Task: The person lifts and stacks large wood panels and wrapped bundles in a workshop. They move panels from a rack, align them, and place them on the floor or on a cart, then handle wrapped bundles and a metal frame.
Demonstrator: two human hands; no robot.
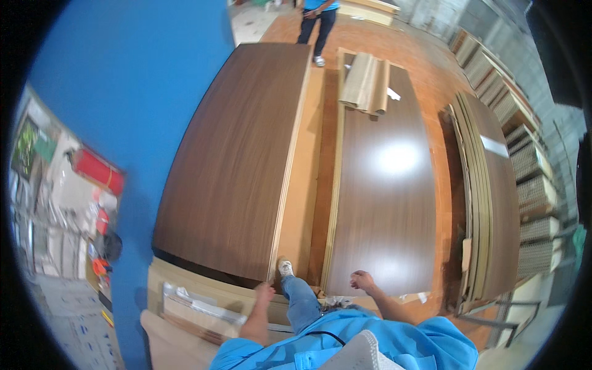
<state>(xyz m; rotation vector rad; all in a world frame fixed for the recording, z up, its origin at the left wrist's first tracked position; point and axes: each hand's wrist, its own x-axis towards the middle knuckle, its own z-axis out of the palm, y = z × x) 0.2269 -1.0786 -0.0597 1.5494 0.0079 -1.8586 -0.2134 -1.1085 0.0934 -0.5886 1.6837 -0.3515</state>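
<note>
My left hand [265, 291] hangs by the near right corner of a dark brown wood-grain panel [237, 166] that lies on top of a stack at left. Its fingers are small and blurred, so I cannot make out their pose or whether they touch the corner. Over the near end of a second, glossy brown panel [382, 216] is my right hand [362, 281], its fingers curled in with nothing visible in them. A strip of orange-brown board [302, 166] shows between the two stacks, and my foot [285, 267] stands at its near end.
Wrapped rolls or folded sheets [365, 84] lie on the far end of the middle stack. Another panel stack [493, 197] sits on the right by a metal frame [507, 320]. A blue wall [135, 80] borders the left. A person [317, 28] stands beyond the panels.
</note>
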